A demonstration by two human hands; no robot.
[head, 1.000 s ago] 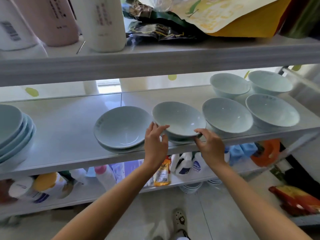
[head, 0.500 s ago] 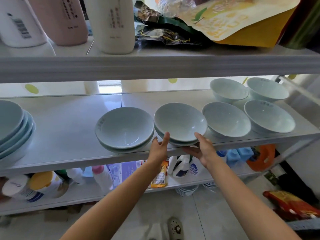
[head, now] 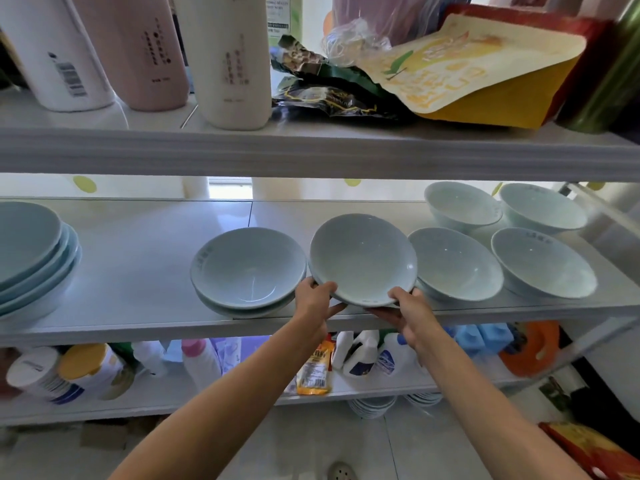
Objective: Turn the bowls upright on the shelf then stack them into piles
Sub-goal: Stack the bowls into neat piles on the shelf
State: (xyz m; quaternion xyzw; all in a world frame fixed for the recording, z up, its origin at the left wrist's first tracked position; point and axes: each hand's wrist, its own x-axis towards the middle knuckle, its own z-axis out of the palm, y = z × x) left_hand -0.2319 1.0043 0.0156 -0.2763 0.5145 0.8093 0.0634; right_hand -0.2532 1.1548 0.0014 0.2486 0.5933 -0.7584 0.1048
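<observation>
White shelf (head: pixel 138 306) boards fill the view, three levels of them. On the middle shelf stand pale blue bowls, all upright. Both hands hold the raised bowl (head: pixel 362 259) at its near rim; it is tilted toward the camera and lifted off the shelf. The left hand (head: pixel 313 299) grips the rim at the lower left, thumb on top, and the fingers (head: pixel 337 310) pass under the bowl. The right hand (head: pixel 407 315) grips the rim at the lower right, thumb on the rim, other fingers below. The underside of this bowl is hidden, so I cannot tell if a second bowl is under it.

Just to the left is a pile (head: pixel 247 271) of two bowls, and the raised bowl overlaps its right edge. To the right stand four single bowls: front one (head: pixel 455 265), far right one (head: pixel 543 263), and two behind, back left (head: pixel 462 206) and back right (head: pixel 543 209). At the left edge a stack (head: pixel 33 254) of larger bowls is cut off by the frame.

On the top shelf are bottles (head: pixel 230 60) and pouches (head: pixel 478 71), their tops cut off. On the lower shelf, bottles and tins are partly hidden by the forearms and blurred.
</observation>
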